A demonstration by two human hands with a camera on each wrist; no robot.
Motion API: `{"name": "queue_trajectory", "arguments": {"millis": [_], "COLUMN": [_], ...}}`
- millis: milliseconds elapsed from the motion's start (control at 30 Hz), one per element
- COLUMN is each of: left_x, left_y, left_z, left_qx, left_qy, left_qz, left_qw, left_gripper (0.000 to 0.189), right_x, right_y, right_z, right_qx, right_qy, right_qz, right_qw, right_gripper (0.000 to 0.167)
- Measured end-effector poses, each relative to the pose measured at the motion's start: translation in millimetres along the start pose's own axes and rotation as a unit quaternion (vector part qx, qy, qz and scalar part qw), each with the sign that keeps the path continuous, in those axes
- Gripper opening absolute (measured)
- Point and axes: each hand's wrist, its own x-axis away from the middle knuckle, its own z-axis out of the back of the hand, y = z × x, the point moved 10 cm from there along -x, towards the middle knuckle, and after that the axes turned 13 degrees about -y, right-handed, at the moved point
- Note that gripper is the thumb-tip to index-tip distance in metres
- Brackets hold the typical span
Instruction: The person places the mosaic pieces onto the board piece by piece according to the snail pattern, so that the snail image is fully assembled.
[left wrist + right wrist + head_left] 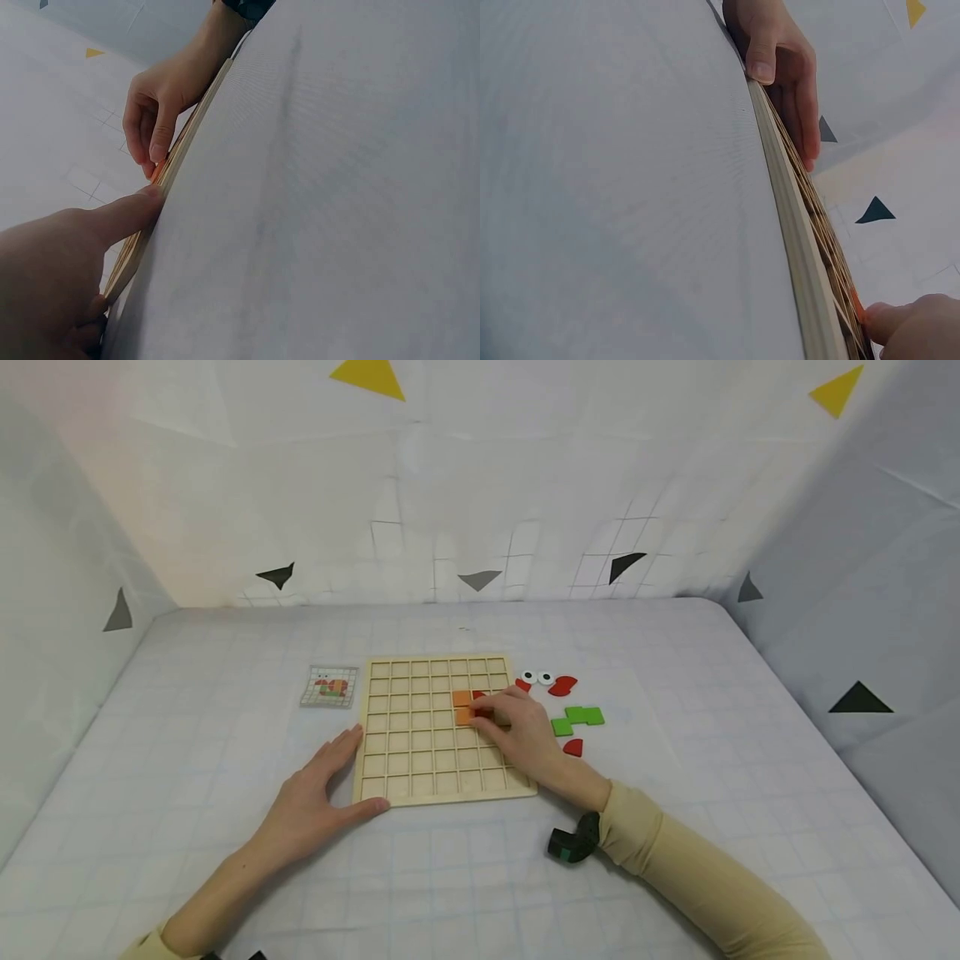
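A pale wooden grid board (420, 762) lies flat on the table. My left hand (303, 814) rests at its near left corner, thumb on the near edge and straight fingers along the left side. Two orange square tiles (461, 698) sit in neighbouring cells right of the board's middle. Beside them my right hand (525, 735) pinches a red piece between thumb and index finger, mostly covered by the fingers. Another red piece (477, 694) shows just above the index finger. In the right wrist view, orange (857, 304) shows at the right fingertips.
Right of the board lie several green square tiles (585, 715), red curved pieces (563, 686) and two white eye discs (546, 678). A small picture card (330, 687) lies left of the board. A black strap-like device (573, 841) is by the right wrist.
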Motion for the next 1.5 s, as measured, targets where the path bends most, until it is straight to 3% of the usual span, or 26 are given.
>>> {"name": "queue_trajectory", "arguments": {"millis": [500, 933, 1033, 1200, 1300, 1500], "left_x": [0.9, -0.3, 0.7, 2.1, 1.8, 1.0], "left_y": [1.0, 0.3, -0.9, -0.8, -0.1, -1.2], "left_z": [2.5, 1.7, 0.1, -0.3, 0.0, 0.7], "left_qx": [-0.004, -0.001, 0.0, -0.003, -0.003, -0.002], "left_qy": [0.0, -0.001, -0.002, -0.003, -0.003, -0.002], "left_qz": [0.0, 0.002, 0.004, 0.004, 0.002, 0.003], "left_qw": [1.0, 1.0, 1.0, 1.0, 1.0, 1.0], "left_gripper": [0.107, 0.108, 0.108, 0.107, 0.107, 0.107], "right_x": [-2.1, -4.3, -3.9, 10.6, 21.9, 33.4], "right_y": [-4, 2, 13, 49, 65, 78], "right_z": [0, 7, 26, 55, 61, 57], "right_qx": [-0.001, -0.018, -0.032, -0.032, -0.029, -0.025], "right_qy": [-0.001, -0.006, 0.006, 0.025, 0.019, 0.005], "right_qz": [0.013, -0.021, -0.045, -0.116, -0.145, -0.147], "right_qw": [0.9999, 0.9996, 0.9984, 0.9924, 0.9889, 0.9889], "right_gripper": [0.024, 0.024, 0.025, 0.021, 0.019, 0.019]}}
